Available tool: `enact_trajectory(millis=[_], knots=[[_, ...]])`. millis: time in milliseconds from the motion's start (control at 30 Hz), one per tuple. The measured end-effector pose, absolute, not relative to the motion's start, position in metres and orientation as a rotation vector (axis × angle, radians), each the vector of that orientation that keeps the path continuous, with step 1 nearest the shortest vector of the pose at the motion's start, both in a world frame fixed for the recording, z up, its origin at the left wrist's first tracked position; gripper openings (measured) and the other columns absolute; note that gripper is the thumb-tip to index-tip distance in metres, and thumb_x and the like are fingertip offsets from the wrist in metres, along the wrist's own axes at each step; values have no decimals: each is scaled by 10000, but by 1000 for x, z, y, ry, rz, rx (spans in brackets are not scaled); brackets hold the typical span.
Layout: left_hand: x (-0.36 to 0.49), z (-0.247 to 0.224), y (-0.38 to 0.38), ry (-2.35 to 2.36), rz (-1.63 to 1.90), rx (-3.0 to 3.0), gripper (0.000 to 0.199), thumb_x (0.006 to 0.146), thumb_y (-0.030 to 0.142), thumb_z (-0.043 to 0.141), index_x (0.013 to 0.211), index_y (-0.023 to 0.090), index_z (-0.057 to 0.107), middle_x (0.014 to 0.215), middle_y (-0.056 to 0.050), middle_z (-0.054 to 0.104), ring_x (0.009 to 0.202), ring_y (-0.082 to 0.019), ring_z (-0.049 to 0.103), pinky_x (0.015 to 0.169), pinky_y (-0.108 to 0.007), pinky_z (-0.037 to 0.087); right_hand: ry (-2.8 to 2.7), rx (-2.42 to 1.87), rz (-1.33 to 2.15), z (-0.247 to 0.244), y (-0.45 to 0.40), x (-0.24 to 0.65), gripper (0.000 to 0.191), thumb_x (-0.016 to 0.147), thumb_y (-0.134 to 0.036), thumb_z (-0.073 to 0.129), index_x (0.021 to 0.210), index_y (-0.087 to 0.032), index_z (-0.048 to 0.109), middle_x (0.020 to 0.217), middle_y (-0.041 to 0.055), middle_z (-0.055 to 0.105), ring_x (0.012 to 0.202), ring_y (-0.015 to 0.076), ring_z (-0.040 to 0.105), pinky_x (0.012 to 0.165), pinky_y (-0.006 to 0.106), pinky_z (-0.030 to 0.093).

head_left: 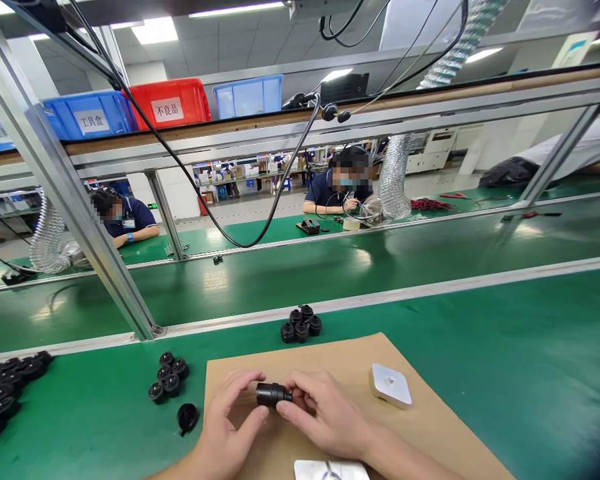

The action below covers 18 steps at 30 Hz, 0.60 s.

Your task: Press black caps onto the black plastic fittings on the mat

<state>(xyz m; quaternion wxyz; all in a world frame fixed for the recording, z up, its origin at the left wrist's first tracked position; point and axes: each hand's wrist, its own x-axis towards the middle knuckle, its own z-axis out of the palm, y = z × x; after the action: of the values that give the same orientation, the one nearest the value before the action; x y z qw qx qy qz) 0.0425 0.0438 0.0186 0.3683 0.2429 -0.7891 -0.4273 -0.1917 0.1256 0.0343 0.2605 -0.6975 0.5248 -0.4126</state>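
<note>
Over the brown board, my right hand (325,407) grips a small black cylindrical plastic part (269,395) by its narrower right end, between thumb and fingers. The part lies roughly level, its wide end to the left. My left hand (235,417) curves around that wide end with thumb and fingers apart, very close to it; a firm hold does not show. Right of my right hand sits a square silver metal block (391,385) with a small stud on top. Another metal block (330,471) is partly cut off below my right wrist.
A brown cardboard sheet (370,353) lies on the green bench. Black round parts stand in groups behind it (301,325), to its left (169,378) and at far left (5,393). One black cap (187,419) lies alone. A metal post (95,233) rises at left; two co-workers sit opposite.
</note>
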Motion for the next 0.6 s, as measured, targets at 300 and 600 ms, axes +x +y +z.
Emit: enact_trajectory(millis=[300, 600], knots=[[41, 21, 44, -2057, -1005, 583, 309, 1031, 308, 704, 1340, 310, 701, 1275, -80, 739, 1212, -274, 679, 1091, -409, 553, 1413, -1916, -1128, 36, 126, -191, 195, 984, -363, 649, 881, -202, 610, 689, -29, 582, 606, 138, 469, 560, 274, 300], [49, 45, 39, -2489, -707, 767, 701, 971, 186, 679, 1616, 318, 439, 1578, -129, 563, 1412, -354, 578, 1192, -525, 509, 1735, -1860, -1066, 41, 116, -218, 185, 979, -392, 654, 1042, -221, 684, 702, -24, 659, 610, 171, 589, 578, 292, 341]])
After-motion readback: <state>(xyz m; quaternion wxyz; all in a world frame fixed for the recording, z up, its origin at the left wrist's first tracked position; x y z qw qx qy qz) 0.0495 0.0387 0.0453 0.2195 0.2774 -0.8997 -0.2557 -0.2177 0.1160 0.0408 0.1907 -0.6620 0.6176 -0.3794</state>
